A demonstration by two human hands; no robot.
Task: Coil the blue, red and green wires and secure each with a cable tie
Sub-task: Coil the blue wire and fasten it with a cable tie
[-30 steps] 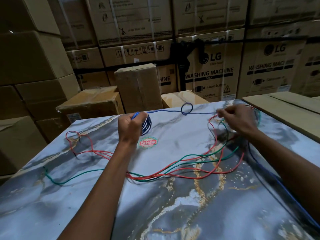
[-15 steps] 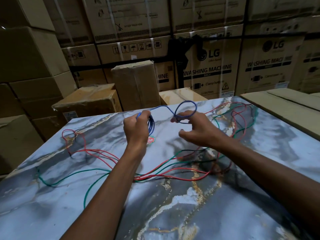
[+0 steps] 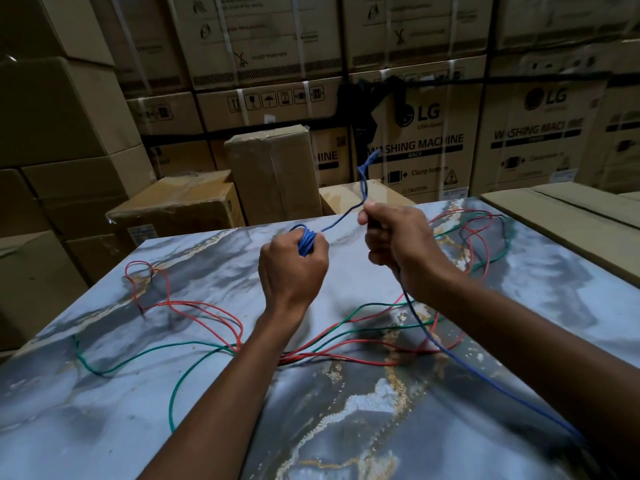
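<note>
You were mid-way through coiling the blue wire (image 3: 341,221): your left hand (image 3: 292,263) gripped the small coil above the worktop (image 3: 173,393) near its far edge, while your right hand (image 3: 398,244) pinched the slack. Next you likely needed another wrap. The red wire (image 3: 194,306) and green wire (image 3: 138,356) lay loose, tangled, uncoiled.

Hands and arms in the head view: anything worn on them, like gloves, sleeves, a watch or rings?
Nothing worn that shows. The left hand and right hand are bare, with no gloves. Both forearms are bare right down to the bottom edge of the picture, with no sleeve or cuff in view. No watch or band on either wrist. No ring is visible, though the dim light hides fine detail on the fingers.
</note>
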